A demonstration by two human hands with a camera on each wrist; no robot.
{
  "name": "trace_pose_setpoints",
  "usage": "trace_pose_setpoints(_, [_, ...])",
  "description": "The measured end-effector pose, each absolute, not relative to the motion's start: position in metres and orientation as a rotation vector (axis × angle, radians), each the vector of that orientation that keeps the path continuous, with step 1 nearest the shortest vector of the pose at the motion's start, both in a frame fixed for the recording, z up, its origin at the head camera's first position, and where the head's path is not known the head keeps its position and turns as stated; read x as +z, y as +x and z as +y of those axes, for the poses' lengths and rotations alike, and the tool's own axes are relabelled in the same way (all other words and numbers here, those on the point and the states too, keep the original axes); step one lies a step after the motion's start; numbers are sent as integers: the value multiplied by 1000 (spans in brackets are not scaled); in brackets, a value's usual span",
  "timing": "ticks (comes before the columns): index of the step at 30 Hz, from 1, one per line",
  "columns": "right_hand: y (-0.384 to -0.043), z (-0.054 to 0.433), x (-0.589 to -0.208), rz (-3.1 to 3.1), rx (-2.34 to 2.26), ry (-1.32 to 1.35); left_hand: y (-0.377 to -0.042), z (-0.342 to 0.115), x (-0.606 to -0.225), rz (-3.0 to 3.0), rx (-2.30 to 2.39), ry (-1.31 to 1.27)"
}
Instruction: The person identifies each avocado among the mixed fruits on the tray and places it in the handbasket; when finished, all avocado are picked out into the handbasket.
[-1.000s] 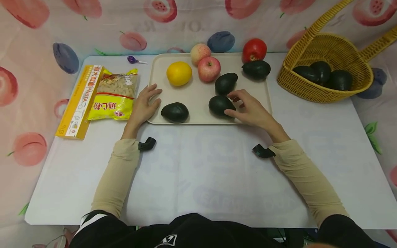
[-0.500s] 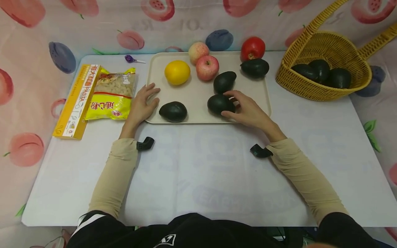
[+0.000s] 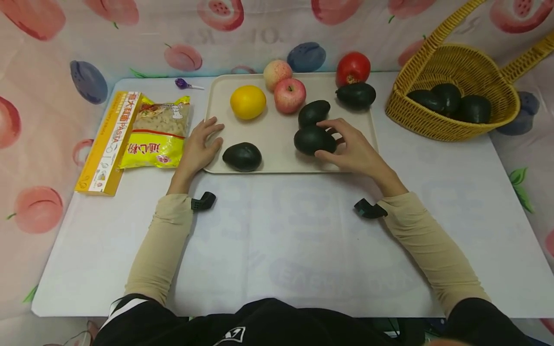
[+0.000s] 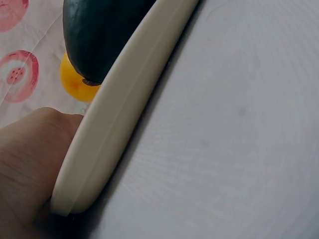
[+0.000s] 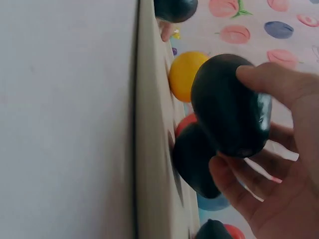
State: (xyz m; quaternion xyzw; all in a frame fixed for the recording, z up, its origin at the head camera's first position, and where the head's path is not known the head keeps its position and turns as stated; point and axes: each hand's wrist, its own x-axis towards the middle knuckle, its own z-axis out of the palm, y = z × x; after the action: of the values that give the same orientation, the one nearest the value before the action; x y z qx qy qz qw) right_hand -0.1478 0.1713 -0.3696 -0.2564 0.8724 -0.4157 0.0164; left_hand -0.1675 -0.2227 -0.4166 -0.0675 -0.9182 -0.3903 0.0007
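My right hand grips a dark green avocado between thumb and fingers. In the right wrist view this avocado is raised off the cream tray, thumb on one side and fingertips on the other. Just behind it lies another avocado. My left hand rests at the tray's left edge with relaxed fingers, holding nothing. To its right sits an avocado near the tray's front rim. The left wrist view shows part of the left hand against the tray's side.
On the tray are a yellow fruit, a peach, an apple, a pomegranate and another avocado. A wicker basket with avocados stands right. Left are a pasta bag, a pasta box and a lollipop.
My right hand has closed round the front avocado and raised it from the tray, moving slightly right and back. The left hand has stayed at the tray's edge.
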Motion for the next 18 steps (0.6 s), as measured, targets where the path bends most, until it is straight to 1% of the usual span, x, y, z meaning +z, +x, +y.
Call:
trace_pose_setpoints(7, [-150, 184, -358, 2775, -1326, -807, -167, -222, -415, -2872, -1235, -213])
trace_pose_setpoints(14, [-151, 203, -340, 2803, -1450, -676, -167, -222, -415, -2891, -1225, -205])
trace_pose_setpoints(18, [-153, 214, -334, 2858, -1466, -652, -167, -222, -414, -2896, -1224, -202])
